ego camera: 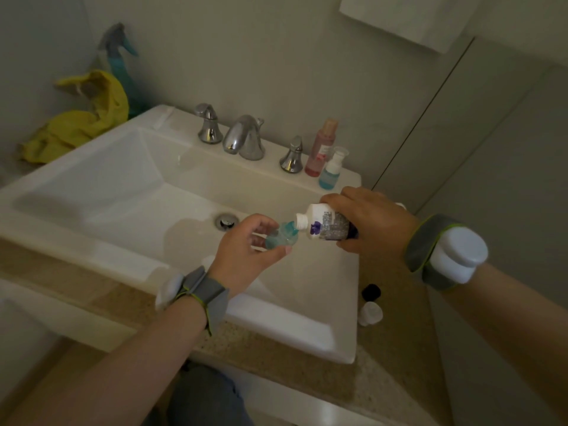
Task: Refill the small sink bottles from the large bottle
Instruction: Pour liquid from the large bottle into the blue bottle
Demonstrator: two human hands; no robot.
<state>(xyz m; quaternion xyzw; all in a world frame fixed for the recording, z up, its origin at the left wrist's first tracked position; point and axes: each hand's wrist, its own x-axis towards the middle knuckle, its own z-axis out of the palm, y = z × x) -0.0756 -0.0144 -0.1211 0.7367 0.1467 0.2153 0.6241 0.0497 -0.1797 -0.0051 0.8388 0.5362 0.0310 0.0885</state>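
Over the white sink [101,192], my left hand [242,256] grips a small clear bottle [281,238] holding blue liquid. My right hand [368,222] grips the large white bottle [322,224], tipped on its side with its open neck touching the small bottle's mouth. A second small bottle [330,172] with blue liquid and a pump top stands on the sink's back ledge at the right, beside a taller pink bottle [321,149].
A black cap [371,292] and a clear cap [370,313] lie on the speckled counter right of the sink. A chrome faucet [244,138] with two handles stands at the back. A yellow cloth [80,118] and a spray bottle [121,63] sit at far left.
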